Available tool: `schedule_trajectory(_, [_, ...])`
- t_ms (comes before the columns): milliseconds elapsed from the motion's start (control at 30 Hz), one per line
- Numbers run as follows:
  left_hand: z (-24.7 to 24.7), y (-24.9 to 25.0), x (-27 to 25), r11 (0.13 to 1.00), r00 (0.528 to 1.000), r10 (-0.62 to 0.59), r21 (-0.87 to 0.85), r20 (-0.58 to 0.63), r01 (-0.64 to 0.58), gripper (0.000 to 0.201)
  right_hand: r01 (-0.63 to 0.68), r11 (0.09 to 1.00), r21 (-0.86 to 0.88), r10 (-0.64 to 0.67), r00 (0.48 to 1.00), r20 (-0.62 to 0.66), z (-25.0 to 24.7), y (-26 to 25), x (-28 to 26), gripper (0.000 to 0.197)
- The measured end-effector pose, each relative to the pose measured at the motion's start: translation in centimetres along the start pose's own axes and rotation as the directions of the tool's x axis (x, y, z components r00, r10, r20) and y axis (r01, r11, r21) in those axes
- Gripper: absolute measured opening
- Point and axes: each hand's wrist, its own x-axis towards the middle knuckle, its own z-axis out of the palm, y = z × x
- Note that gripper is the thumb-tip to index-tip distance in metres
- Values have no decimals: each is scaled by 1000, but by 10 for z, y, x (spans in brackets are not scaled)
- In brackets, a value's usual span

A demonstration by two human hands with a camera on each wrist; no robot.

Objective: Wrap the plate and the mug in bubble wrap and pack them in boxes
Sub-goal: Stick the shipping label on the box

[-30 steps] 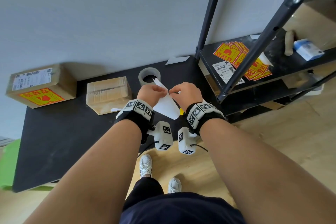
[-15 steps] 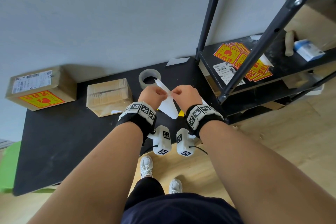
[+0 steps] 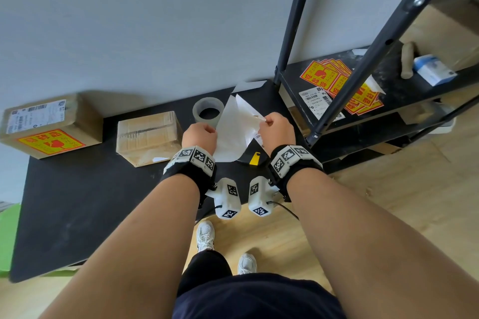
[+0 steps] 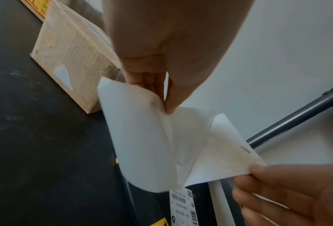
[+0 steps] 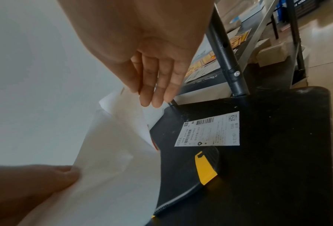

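Above two sealed boxes (image 3: 147,136), left hand (image 3: 199,134) and right hand (image 3: 276,129) pinch sticker (image 3: 234,132).

Tape roll (image 3: 208,112) right of two boxes (image 3: 149,137)

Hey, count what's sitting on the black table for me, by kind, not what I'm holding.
Cardboard boxes: 2, one labelled, one plain
Tape rolls: 1
Shipping labels: 1
Yellow-and-black cutters: 1
Total: 5
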Motion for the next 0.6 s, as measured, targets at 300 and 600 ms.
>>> schedule_trajectory(300, [1, -5, 7, 993, 998, -33, 108, -55, 39, 20, -100, 994, 47, 107, 979, -176, -13, 10, 6, 20])
schedule_trajectory(600, [10, 8, 20, 978, 999, -36, 208, 19, 31, 17, -117, 992, 41, 124, 963, -241, -17, 20, 13, 20])
